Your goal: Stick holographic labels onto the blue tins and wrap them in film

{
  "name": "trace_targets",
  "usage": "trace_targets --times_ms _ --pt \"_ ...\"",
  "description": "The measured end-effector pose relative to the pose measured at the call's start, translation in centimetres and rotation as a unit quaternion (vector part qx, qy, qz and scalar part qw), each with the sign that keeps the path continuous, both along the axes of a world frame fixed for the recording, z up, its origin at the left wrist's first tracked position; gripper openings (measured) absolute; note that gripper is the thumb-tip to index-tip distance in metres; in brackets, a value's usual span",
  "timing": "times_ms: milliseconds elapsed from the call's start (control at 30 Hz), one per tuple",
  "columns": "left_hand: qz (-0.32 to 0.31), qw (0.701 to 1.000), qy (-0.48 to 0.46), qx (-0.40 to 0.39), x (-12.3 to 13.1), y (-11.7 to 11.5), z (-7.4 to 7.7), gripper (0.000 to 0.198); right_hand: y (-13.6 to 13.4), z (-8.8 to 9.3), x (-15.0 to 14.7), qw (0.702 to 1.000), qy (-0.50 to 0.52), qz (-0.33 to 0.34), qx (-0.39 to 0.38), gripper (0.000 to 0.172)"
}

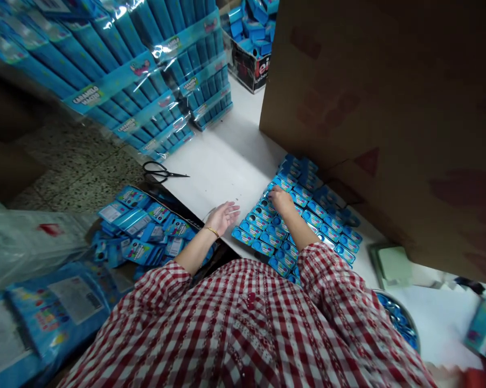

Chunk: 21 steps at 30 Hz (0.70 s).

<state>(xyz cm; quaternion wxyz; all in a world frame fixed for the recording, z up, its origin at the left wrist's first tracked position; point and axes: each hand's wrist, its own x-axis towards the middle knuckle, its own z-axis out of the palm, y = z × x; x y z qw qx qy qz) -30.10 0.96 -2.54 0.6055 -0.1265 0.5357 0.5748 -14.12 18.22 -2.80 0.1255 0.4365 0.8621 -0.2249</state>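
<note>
My left hand (pixel 223 217) hovers by the white table's near edge, palm partly up, fingers apart and holding nothing. My right hand (pixel 281 199) is over the left side of a block of small blue boxes (pixel 273 240) laid in rows. Its fingers are closed downward at one of the boxes; whatever is between the fingertips is hidden. Some boxes in these rows show a dark round opening, while others show a blue round spot. Black-handled scissors (pixel 162 172) lie at the table's left edge, beyond my left hand.
Plastic-wrapped stacks of blue display packs (pixel 138 91) stand at the back left. A large cardboard box (pixel 372 124) walls the right. Loose blue boxes fill a carton (pixel 243 67) behind and a pile (pixel 146 229) at left. A round bowl (pixel 416 328) holds shiny blue pieces.
</note>
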Motion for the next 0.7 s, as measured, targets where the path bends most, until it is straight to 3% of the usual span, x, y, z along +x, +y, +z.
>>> trace_targets --times_ms 100,200,300,467,700 --pt "0.003 1.000 0.012 -0.001 -0.6 -1.1 0.0 0.019 -0.2 0.1 0.6 0.999 0.034 0.022 0.022 0.023" --pt "0.006 1.000 0.013 -0.004 -0.9 -1.6 -0.2 0.016 0.2 0.4 0.5 0.998 0.043 -0.002 0.055 0.024" --pt "0.003 1.000 0.010 -0.009 -0.9 -1.5 -0.3 0.015 1.0 0.4 -1.0 0.998 -0.030 -0.035 0.043 0.024" --pt "-0.008 1.000 0.003 0.003 -0.7 -0.6 -0.3 0.016 2.3 -0.4 -3.6 0.988 -0.148 -0.042 -0.001 0.049" --pt "-0.025 1.000 0.007 0.012 0.0 -0.1 0.3 0.017 2.0 -1.0 -4.3 0.992 -0.114 -0.051 0.020 0.044"
